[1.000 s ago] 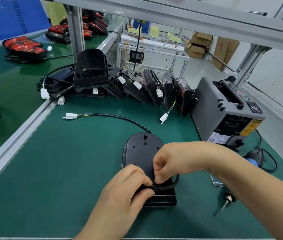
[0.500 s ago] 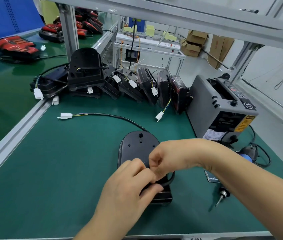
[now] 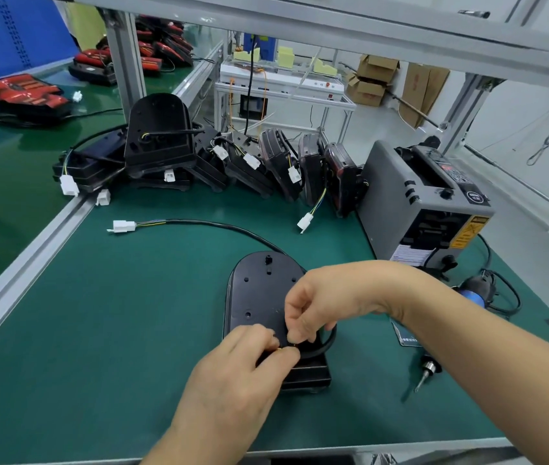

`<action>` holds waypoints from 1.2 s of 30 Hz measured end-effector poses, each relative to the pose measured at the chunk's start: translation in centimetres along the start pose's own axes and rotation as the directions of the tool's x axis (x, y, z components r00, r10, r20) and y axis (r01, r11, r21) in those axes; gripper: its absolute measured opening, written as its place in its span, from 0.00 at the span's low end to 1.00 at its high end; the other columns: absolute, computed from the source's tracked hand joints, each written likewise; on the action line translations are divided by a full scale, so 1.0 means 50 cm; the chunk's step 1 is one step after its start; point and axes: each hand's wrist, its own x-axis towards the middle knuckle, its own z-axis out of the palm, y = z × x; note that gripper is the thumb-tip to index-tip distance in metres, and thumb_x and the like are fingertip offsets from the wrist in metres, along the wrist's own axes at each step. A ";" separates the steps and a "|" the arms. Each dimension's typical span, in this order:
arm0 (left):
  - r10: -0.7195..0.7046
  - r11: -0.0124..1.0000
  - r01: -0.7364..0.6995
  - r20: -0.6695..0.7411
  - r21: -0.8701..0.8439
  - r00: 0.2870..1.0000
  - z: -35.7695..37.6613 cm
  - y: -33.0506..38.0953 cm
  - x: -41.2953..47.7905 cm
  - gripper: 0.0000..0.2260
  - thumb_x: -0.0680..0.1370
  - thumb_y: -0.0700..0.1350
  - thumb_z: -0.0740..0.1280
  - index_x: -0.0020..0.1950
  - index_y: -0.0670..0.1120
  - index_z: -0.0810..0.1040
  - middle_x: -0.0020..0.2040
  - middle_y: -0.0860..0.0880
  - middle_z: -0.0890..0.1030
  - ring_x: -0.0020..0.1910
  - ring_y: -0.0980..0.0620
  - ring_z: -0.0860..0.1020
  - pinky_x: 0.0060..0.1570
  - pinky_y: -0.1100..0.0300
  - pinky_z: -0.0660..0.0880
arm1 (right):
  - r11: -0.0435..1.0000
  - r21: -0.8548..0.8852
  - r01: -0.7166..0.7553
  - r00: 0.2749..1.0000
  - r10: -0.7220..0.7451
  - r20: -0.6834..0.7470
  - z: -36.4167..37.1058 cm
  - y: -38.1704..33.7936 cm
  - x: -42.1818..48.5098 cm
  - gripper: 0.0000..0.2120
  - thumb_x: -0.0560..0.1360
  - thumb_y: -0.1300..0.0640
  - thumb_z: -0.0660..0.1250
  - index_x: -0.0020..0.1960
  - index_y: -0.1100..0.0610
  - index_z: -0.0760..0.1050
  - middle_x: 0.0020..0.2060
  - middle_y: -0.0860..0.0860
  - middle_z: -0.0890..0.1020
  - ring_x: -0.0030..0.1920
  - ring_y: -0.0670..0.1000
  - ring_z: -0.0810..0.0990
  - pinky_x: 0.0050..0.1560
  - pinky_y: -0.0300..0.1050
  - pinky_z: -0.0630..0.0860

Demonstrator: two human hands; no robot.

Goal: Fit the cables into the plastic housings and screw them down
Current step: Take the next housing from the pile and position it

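Little has shifted since half a second back; our left hand (image 3: 246,367) and right hand (image 3: 320,307) are together, both pinching the cable (image 3: 219,225) end on the housing (image 3: 259,297), which lies flat near the bench (image 3: 115,330) front edge; the cable loops off its right side. We'd feed the slack in gently, avoid kinks and seat it fully before reaching for the screwdriver (image 3: 425,370).
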 end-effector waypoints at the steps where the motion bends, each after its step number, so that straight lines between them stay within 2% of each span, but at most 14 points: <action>1: -0.001 1.000 0.001 -0.003 -0.006 1.000 0.002 0.000 -0.001 0.09 0.71 0.41 0.66 0.50 0.51 0.75 0.44 0.52 0.70 0.43 0.51 0.76 0.26 0.56 0.74 | 1.000 0.022 0.007 1.000 -0.007 -0.001 0.000 0.003 -0.002 0.05 0.74 0.51 0.70 0.40 0.48 0.77 0.35 0.45 0.80 0.40 0.42 0.76 0.48 0.40 0.75; 7: -0.012 1.000 0.011 -0.035 -0.028 0.999 0.002 0.001 -0.001 0.09 0.73 0.42 0.65 0.52 0.50 0.75 0.44 0.52 0.70 0.43 0.52 0.75 0.28 0.56 0.75 | 1.000 0.019 0.009 1.000 -0.009 -0.011 0.005 0.004 0.000 0.05 0.74 0.52 0.71 0.40 0.49 0.76 0.37 0.46 0.80 0.40 0.43 0.75 0.44 0.38 0.73; 16: -0.035 0.998 0.034 -0.010 -0.059 0.999 -0.005 0.008 0.001 0.05 0.74 0.41 0.68 0.49 0.47 0.79 0.39 0.47 0.76 0.39 0.47 0.79 0.29 0.54 0.76 | 0.997 0.074 0.016 0.999 -0.013 -0.041 0.014 0.009 -0.006 0.03 0.74 0.53 0.70 0.42 0.50 0.77 0.37 0.46 0.79 0.41 0.44 0.75 0.46 0.41 0.72; 19: -0.047 0.998 0.047 -0.004 -0.046 0.999 -0.006 0.009 0.001 0.05 0.72 0.39 0.71 0.46 0.45 0.82 0.38 0.48 0.75 0.38 0.48 0.78 0.29 0.54 0.75 | 0.992 0.123 0.027 0.995 -0.015 -0.095 0.019 0.018 -0.017 0.03 0.75 0.52 0.68 0.46 0.51 0.78 0.38 0.45 0.81 0.42 0.44 0.75 0.48 0.41 0.72; 21: -0.045 0.998 0.044 -0.005 -0.036 0.999 -0.005 0.009 -0.001 0.05 0.71 0.39 0.71 0.46 0.45 0.83 0.38 0.48 0.75 0.40 0.49 0.79 0.30 0.55 0.76 | 0.980 0.196 0.045 0.978 -0.004 -0.207 0.023 0.030 -0.027 0.02 0.75 0.54 0.68 0.45 0.51 0.79 0.37 0.44 0.81 0.40 0.43 0.76 0.45 0.40 0.72; 24: -0.038 0.999 0.037 -0.007 -0.034 0.999 -0.004 0.008 -0.001 0.06 0.70 0.39 0.72 0.45 0.46 0.83 0.38 0.48 0.76 0.42 0.51 0.80 0.32 0.57 0.77 | 0.969 0.246 -0.029 0.841 0.156 -0.518 0.010 0.077 -0.051 0.04 0.74 0.57 0.67 0.42 0.53 0.78 0.36 0.46 0.81 0.36 0.45 0.76 0.41 0.42 0.76; 27: -0.030 0.999 0.029 -0.003 -0.032 1.000 -0.005 0.006 0.001 0.03 0.72 0.40 0.70 0.45 0.46 0.83 0.38 0.49 0.76 0.42 0.50 0.80 0.31 0.58 0.77 | 0.894 0.093 -0.439 0.589 0.364 -0.722 -0.025 0.170 -0.096 0.07 0.75 0.58 0.61 0.40 0.60 0.75 0.37 0.53 0.80 0.33 0.50 0.74 0.34 0.44 0.73; 29: -0.031 0.998 0.031 0.000 -0.047 1.000 -0.007 0.007 0.003 0.04 0.74 0.42 0.67 0.46 0.46 0.82 0.38 0.48 0.77 0.41 0.50 0.80 0.29 0.56 0.76 | 0.766 0.121 -0.632 0.484 0.511 -0.711 -0.040 0.232 -0.137 0.10 0.75 0.58 0.61 0.34 0.56 0.70 0.34 0.54 0.79 0.32 0.52 0.75 0.32 0.42 0.71; 31: -0.027 0.998 0.027 -0.007 -0.057 1.000 -0.009 0.007 0.004 0.05 0.73 0.41 0.68 0.48 0.47 0.79 0.38 0.48 0.77 0.41 0.49 0.80 0.28 0.56 0.76 | 0.670 0.159 -0.725 0.454 0.639 -0.621 -0.044 0.279 -0.169 0.10 0.75 0.55 0.63 0.35 0.55 0.73 0.29 0.52 0.76 0.29 0.52 0.75 0.31 0.40 0.70; 32: -0.028 0.998 0.028 -0.009 -0.058 1.000 -0.009 0.007 0.004 0.07 0.72 0.40 0.69 0.48 0.48 0.78 0.38 0.48 0.77 0.41 0.50 0.80 0.28 0.56 0.76 | 0.618 0.123 -0.777 0.459 0.689 -0.561 -0.044 0.295 -0.182 0.08 0.76 0.54 0.63 0.43 0.55 0.78 0.29 0.50 0.75 0.29 0.50 0.74 0.30 0.39 0.68; 33: -0.028 0.998 0.028 -0.009 -0.061 1.000 -0.009 0.008 0.004 0.09 0.71 0.40 0.70 0.49 0.49 0.77 0.38 0.49 0.77 0.41 0.50 0.80 0.28 0.56 0.76 | 0.603 0.133 -0.786 0.450 0.707 -0.546 -0.043 0.315 -0.191 0.11 0.76 0.53 0.63 0.57 0.52 0.77 0.31 0.48 0.73 0.32 0.49 0.74 0.31 0.39 0.68; 34: -0.028 0.998 0.027 -0.011 -0.062 1.000 -0.009 0.007 0.004 0.10 0.70 0.39 0.71 0.49 0.49 0.77 0.38 0.49 0.77 0.41 0.50 0.80 0.27 0.56 0.76 | 0.648 0.134 -0.750 0.486 0.677 -0.553 -0.038 0.333 -0.198 0.21 0.76 0.53 0.63 0.68 0.45 0.69 0.35 0.47 0.70 0.37 0.50 0.74 0.34 0.39 0.68; 35: -0.025 0.998 0.024 -0.015 -0.061 1.000 -0.009 0.007 0.004 0.10 0.69 0.38 0.72 0.48 0.48 0.78 0.38 0.49 0.77 0.40 0.49 0.80 0.27 0.56 0.76 | 0.684 0.206 -0.700 0.500 0.676 -0.542 -0.033 0.346 -0.201 0.28 0.75 0.53 0.64 0.73 0.40 0.60 0.38 0.46 0.69 0.41 0.50 0.73 0.38 0.40 0.69; 36: -0.024 0.998 0.023 -0.018 -0.059 1.000 -0.009 0.007 0.003 0.10 0.69 0.38 0.72 0.47 0.48 0.79 0.38 0.48 0.77 0.40 0.49 0.80 0.27 0.56 0.76 | 0.722 0.331 -0.608 0.502 0.673 -0.544 -0.027 0.352 -0.198 0.30 0.75 0.52 0.65 0.74 0.41 0.57 0.39 0.47 0.70 0.42 0.51 0.74 0.40 0.41 0.71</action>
